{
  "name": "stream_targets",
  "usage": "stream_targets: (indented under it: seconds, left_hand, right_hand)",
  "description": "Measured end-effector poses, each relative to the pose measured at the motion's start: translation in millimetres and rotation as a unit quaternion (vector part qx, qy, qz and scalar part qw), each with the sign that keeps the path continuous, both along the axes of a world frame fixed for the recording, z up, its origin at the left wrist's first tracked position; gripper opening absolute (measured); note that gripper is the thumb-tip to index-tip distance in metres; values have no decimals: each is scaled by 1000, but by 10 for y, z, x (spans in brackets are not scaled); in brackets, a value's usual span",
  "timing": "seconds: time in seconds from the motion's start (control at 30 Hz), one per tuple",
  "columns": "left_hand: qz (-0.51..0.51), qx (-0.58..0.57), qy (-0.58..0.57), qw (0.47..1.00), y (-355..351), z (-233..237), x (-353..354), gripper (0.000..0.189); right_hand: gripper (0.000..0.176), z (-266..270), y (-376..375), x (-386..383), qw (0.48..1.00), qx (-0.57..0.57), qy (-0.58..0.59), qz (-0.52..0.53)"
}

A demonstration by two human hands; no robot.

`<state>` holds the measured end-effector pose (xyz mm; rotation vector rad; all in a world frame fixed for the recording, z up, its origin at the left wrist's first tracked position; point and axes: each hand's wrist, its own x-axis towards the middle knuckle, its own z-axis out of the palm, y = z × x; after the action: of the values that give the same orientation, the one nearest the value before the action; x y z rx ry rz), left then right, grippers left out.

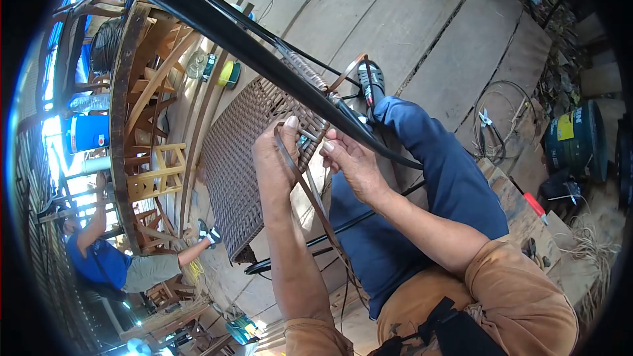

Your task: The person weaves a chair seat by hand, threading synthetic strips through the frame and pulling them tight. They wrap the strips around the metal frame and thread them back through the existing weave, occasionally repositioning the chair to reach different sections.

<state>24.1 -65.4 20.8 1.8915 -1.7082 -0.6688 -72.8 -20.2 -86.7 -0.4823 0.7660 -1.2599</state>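
Nearest, a thick black metal tube point(224, 35) slants from far left to right. Beyond it, the brown woven wicker panel point(231, 171) has its long axis running near left to far right, with its right edge at both hands. A flat brown strip point(310, 192) crosses the left grip point(271, 155), whose hold I cannot tell; the right grip point(359, 168) pinches closed there, contents hidden. Blue trousers point(455, 171) crowd the right; grey floorboards point(409, 33) stretch far.

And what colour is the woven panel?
The woven panel is brown, best seen in the head view.
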Motion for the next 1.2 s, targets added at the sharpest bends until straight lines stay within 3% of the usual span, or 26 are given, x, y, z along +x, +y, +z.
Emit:
stream_targets:
  seconds: [0.33, 0.57, 0.73, 0.83, 0.97, 1.2]
  left_hand:
    - [-7, -89, -74, 993, 12, -24, -6, 21]
    - [-4, -186, -138, 973, 182, -18, 35, 22]
    - [85, -175, -112, 974, 412, 54, 108, 15]
    - [-33, -135, -257, 956, 440, 192, 139, 13]
    - [-128, -53, -354, 925, 262, 347, 168, 6]
    - [-186, -84, -354, 913, 248, 231, 56, 5]
  right_hand:
    - [29, 259, -40, 58, 993, 70, -97, 24]
    - [22, 366, -62, 116, 996, 78, -44, -4]
    - [18, 448, -139, 178, 995, 97, -7, -21]
    - [18, 441, -157, 179, 996, 88, -12, -18]
    - [17, 401, -172, 227, 996, 73, -38, -42]
    - [18, 515, -164, 154, 992, 99, -74, -29]
